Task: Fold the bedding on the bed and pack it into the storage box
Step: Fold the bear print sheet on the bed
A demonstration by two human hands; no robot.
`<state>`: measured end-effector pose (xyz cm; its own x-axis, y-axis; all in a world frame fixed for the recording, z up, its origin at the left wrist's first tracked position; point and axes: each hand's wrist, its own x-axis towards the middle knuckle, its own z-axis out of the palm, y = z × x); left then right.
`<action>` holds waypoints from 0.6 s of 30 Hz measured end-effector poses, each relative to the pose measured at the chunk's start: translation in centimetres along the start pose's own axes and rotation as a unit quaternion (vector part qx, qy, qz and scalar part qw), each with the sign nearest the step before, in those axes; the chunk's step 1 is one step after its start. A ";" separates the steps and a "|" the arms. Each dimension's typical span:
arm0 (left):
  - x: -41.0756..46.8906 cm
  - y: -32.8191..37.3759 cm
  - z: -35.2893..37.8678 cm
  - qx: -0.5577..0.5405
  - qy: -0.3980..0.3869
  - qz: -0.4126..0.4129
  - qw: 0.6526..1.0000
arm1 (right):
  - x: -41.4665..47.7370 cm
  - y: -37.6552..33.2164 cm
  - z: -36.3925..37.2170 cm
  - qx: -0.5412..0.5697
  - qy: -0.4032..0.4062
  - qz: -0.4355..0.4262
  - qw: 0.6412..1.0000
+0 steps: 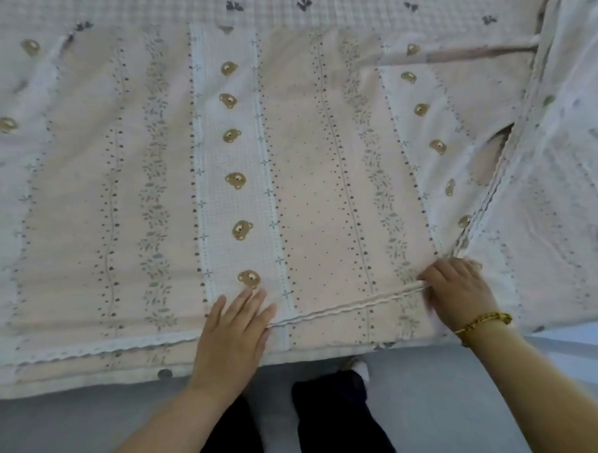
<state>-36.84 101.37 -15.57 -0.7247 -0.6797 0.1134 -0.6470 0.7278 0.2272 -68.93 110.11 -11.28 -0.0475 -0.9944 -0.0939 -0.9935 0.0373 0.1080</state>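
Note:
A pale pink quilt [308, 164] printed with bear heads, dots and leafy stripes lies spread flat across the bed. Its white scalloped trim [345, 306] runs along the near edge. My left hand [234, 335] presses flat on the quilt near that edge, fingers straight. My right hand [460, 293] grips the trimmed edge at the corner of a folded layer, fingers curled over it. A turned-over part of the quilt [556, 181] shows its paler underside at the right. No storage box is in view.
A checked sheet [281, 4] with dark bow prints covers the bed beyond the quilt. The grey floor [60, 435] runs along the bed's near side, where my dark trouser legs [333, 427] stand. A gold bracelet [483, 322] is on my right wrist.

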 end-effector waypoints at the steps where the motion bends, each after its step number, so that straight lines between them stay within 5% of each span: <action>1: -0.1 0.3 -0.2 -0.008 -0.016 -0.021 1.000 | 0.4 0.1 0.4 0.008 0.015 -0.031 0.999; 7: 5.2 8.2 0.8 -0.032 0.025 -0.047 0.998 | 2.9 6.2 0.2 -0.002 -0.004 -0.132 0.991; 13: 14.4 18.1 2.7 -0.069 0.018 -0.145 0.987 | 7.0 18.6 -3.8 -0.136 -0.209 -0.117 0.961; 15: 15.3 19.5 2.0 -0.074 0.066 -0.175 0.980 | 7.1 22.0 -5.0 -0.136 -0.043 -0.145 0.979; 17: 14.7 20.4 1.4 -0.077 0.125 -0.149 0.978 | 5.4 24.2 -5.5 -0.011 0.155 -0.141 0.978; 18: 14.0 20.9 1.3 -0.090 0.146 -0.140 0.975 | 3.8 24.5 -5.7 0.034 0.179 -0.115 0.977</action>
<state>-60.76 107.18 -10.48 -0.4105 -0.8656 0.2867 -0.7386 0.5000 0.4522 -92.85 106.67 -3.39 0.2045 -0.9476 0.2455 -0.9788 -0.1964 0.0572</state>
